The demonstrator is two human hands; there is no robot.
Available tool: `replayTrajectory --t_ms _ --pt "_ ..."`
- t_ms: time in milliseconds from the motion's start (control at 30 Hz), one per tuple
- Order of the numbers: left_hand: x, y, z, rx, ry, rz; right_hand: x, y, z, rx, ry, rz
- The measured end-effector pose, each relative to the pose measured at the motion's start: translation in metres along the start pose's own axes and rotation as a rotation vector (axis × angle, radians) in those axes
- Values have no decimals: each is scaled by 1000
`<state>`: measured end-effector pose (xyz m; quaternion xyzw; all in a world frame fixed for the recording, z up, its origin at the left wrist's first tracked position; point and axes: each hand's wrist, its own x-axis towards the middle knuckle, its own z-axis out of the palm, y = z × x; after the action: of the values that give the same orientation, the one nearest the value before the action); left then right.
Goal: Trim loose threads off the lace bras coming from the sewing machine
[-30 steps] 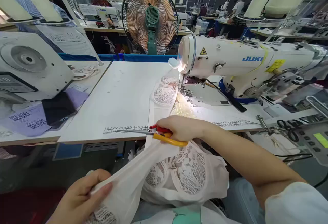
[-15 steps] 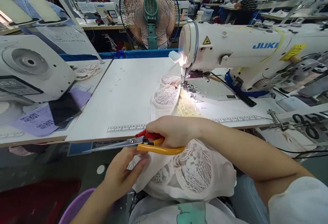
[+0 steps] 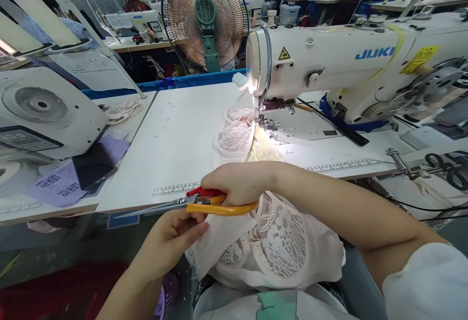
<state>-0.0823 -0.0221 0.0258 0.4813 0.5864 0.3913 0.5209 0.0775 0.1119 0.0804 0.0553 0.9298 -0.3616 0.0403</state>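
Note:
My right hand (image 3: 239, 183) is closed round a pair of scissors (image 3: 219, 209) with orange and red handles. Their blades point left, past my left hand. Between the thumb and fingers of my left hand (image 3: 179, 237) is the edge of a pale pink lace bra (image 3: 281, 242), which drapes over my lap. Part of the bra lies hidden behind my right hand and wrist. Another lace cup piece (image 3: 234, 137) rests on the table by the needle of the sewing machine (image 3: 321, 61), beside some yellowish material (image 3: 263, 145).
A second machine (image 3: 47, 110) stands at the left, with purple papers (image 3: 58, 186) below it. Behind the white table (image 3: 175, 139) is a large fan (image 3: 204, 17). Black tweezers or a similar dark tool (image 3: 347, 132) lie under the machine arm. A red stool-like object (image 3: 62, 290) is low at left.
My view has shifted slightly. Both hands, the scissors and the bra stay close together, with the scissors a little further left in view. My left fingers have curled in more on the fabric.

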Motion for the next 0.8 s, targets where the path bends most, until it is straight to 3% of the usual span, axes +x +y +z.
replayTrajectory --t_ms 233,500,633,800 --pt "1 2 1 -4 9 -81 1 -1 1 -2 5 -34" --pt "0 6 9 -40 140 -186 0 -3 3 -9 -9 -16" --pt "3 -4 4 -19 98 -229 -1 -3 4 19 -3 -29" --pt "6 -3 8 -213 68 -193 -3 -2 7 64 42 -2"
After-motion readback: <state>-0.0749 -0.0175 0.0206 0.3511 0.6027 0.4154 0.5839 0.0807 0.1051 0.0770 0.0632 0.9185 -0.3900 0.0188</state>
